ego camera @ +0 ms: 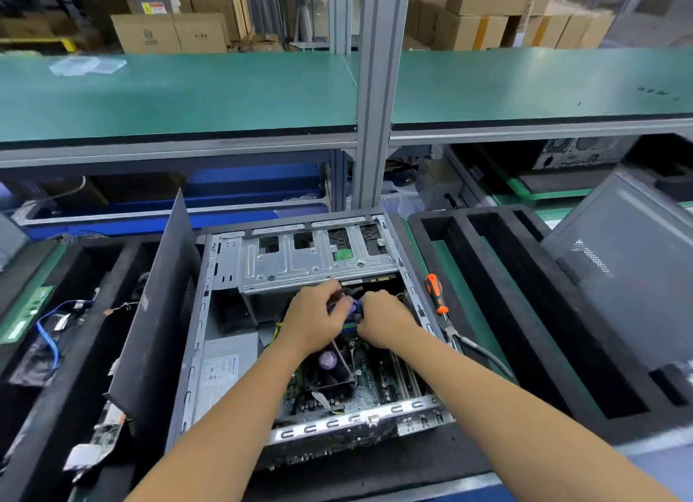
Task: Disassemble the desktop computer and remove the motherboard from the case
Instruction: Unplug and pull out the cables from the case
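Both hands, left and right, pinching a floppy blue cable over the motherboard still in the case; probably thin and fragile, so best gripped by bare edges.

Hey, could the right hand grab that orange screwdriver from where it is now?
Probably yes. The screwdriver lies in the open on the green mat just right of the case, nothing over it. But the right hand grips a blue cable, so it must let go first.
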{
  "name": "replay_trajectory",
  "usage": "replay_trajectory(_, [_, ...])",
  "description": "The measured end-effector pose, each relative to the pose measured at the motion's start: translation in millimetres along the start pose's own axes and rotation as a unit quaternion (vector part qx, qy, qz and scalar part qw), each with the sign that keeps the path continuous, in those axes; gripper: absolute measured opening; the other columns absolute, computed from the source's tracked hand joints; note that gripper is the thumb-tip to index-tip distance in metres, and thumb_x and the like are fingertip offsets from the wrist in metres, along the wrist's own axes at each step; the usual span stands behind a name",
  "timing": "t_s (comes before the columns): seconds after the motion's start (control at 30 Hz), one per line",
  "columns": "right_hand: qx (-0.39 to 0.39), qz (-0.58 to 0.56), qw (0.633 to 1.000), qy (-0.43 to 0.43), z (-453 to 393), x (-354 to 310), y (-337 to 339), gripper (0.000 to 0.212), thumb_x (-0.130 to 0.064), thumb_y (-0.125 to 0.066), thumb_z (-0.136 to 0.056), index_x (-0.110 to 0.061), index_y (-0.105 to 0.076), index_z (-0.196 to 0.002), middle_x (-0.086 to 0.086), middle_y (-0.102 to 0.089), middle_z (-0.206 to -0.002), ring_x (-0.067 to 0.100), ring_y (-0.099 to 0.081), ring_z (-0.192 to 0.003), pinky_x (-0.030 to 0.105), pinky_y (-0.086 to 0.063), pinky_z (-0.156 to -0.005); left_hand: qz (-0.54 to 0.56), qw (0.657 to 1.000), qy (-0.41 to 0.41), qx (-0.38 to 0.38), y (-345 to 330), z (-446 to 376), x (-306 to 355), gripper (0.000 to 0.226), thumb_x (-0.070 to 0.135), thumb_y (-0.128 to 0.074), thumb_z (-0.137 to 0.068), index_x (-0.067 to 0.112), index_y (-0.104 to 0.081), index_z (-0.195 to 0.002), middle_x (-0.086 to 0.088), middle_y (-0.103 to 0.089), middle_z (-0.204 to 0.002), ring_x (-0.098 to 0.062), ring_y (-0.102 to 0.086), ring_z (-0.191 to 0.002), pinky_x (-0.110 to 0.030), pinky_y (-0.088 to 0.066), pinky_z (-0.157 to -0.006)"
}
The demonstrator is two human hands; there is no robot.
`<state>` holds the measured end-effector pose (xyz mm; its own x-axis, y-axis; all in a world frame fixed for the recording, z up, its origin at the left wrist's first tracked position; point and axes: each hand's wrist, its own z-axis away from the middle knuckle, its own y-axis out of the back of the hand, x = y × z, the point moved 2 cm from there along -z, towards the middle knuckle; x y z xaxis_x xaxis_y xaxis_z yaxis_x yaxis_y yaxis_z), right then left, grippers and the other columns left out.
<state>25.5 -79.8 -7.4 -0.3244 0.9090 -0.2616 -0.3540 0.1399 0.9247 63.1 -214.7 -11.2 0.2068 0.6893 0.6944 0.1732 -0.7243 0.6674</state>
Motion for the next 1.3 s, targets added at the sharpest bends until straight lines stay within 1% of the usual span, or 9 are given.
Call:
replay_trajectory(0.27, [-0.343,-0.078,0.935,0.047,3.2,-2.3,37.5,0.033,-0.001,-0.067,-0.082,0.001,-0.064,-0.114,0.020,-0.065,-0.104,0.017,-0.054,-0.088,0.025,-0.044,-0.069,0.378,0.903,0.179,-0.100,43.3,-4.7,-1.0,0.015,0.020,-0.057,-0.070,0.016,-0.065,-0.058,-0.004,-0.060,-0.058,-0.021,-0.054,-0.061,-0.019,-0.030,-0.050])
replay_trajectory(0.4, [-0.402,-0.057,0.913,0.046,4.2,0.9,42.7,0.040,-0.025,-0.072,-0.088,-0.006,-0.056,-0.119,0.008,-0.056,-0.112,0.017,-0.056,-0.093,0.018,-0.046,-0.073,0.391,0.884,0.211,-0.146,53.6,7.6,-4.4,0.023,0.031,-0.056,-0.062,0.009,-0.061,-0.053,-0.020,-0.052,-0.063,-0.011,-0.037,-0.034,-0.017,-0.030,-0.039])
replay_trajectory(0.5, [-0.366,-0.053,0.927,0.067,-0.4,0.4,41.1,0.049,-0.015,-0.065,-0.092,-0.004,-0.047,-0.136,0.010,-0.056,-0.125,0.021,-0.059,-0.106,0.022,-0.047,-0.079,0.366,0.890,0.201,-0.181,62.4,13.3,-4.0,0.024,0.028,-0.057,-0.059,0.008,-0.057,-0.047,-0.020,-0.041,-0.061,-0.011,-0.028,-0.030,-0.023,-0.027,-0.045])
replay_trajectory(0.63, [-0.194,-0.056,0.972,0.121,-5.1,-11.4,28.8,0.036,-0.007,-0.059,-0.090,-0.008,-0.057,-0.126,0.005,-0.065,-0.110,0.017,-0.057,-0.087,0.027,-0.045,-0.074,0.402,0.866,0.199,-0.222,69.2,13.8,-0.8,0.023,0.017,-0.053,-0.067,0.007,-0.053,-0.046,-0.010,-0.037,-0.051,-0.011,-0.024,-0.032,-0.022,-0.021,-0.045])
replay_trajectory(0.73, [-0.197,-0.150,0.957,0.152,-1.7,-23.5,14.5,0.051,-0.014,-0.069,-0.087,-0.016,-0.051,-0.135,0.001,-0.057,-0.115,0.019,-0.054,-0.103,0.031,-0.043,-0.087,0.492,0.830,0.185,-0.184,69.8,10.7,3.2,0.022,0.018,-0.060,-0.062,0.010,-0.051,-0.044,-0.003,-0.035,-0.039,-0.013,-0.022,-0.037,-0.039,-0.004,-0.057])
replay_trajectory(0.87, [-0.181,-0.163,0.944,0.224,0.0,-36.3,8.3,0.057,-0.024,-0.074,-0.085,-0.013,-0.049,-0.135,0.007,-0.045,-0.135,0.023,-0.046,-0.118,0.035,-0.038,-0.100,0.609,0.771,0.125,-0.136,74.3,-1.0,17.2,0.034,0.028,-0.072,-0.058,0.010,-0.047,-0.043,-0.002,-0.026,-0.038,-0.015,-0.019,-0.042,-0.028,-0.025,-0.049])
replay_trajectory(1.07, [-0.098,-0.300,0.929,0.193,-5.2,-32.8,10.2,0.013,-0.004,-0.068,-0.086,-0.005,-0.063,-0.097,-0.004,-0.058,-0.082,0.008,-0.051,-0.069,0.016,-0.043,-0.065,0.709,0.699,0.075,-0.057,81.5,-16.4,23.5,0.027,0.023,-0.048,-0.073,0.015,-0.044,-0.048,0.002,-0.020,-0.043,-0.013,-0.017,-0.044,-0.026,-0.023,-0.049])
replay_trajectory(1.23, [-0.056,-0.155,0.970,0.180,-12.7,-31.6,9.3,0.049,-0.020,-0.070,-0.088,-0.018,-0.046,-0.131,-0.002,-0.055,-0.088,0.013,-0.051,-0.072,0.029,-0.041,-0.070,0.742,0.665,0.065,-0.059,85.3,-17.6,24.1,0.034,0.026,-0.063,-0.069,0.019,-0.038,-0.046,0.004,-0.016,-0.043,-0.013,-0.012,-0.043,-0.026,-0.017,-0.050])
replay_trajectory(1.3, [-0.031,-0.074,0.977,0.199,-14.5,-38.4,7.1,0.039,-0.023,-0.066,-0.091,-0.017,-0.051,-0.126,0.003,-0.059,-0.094,0.022,-0.057,-0.084,0.032,-0.044,-0.073,0.765,0.637,0.046,-0.086,85.6,-16.9,26.1,0.038,0.024,-0.063,-0.071,0.020,-0.033,-0.049,0.004,-0.017,-0.044,-0.013,-0.015,-0.043,-0.026,-0.023,-0.048])
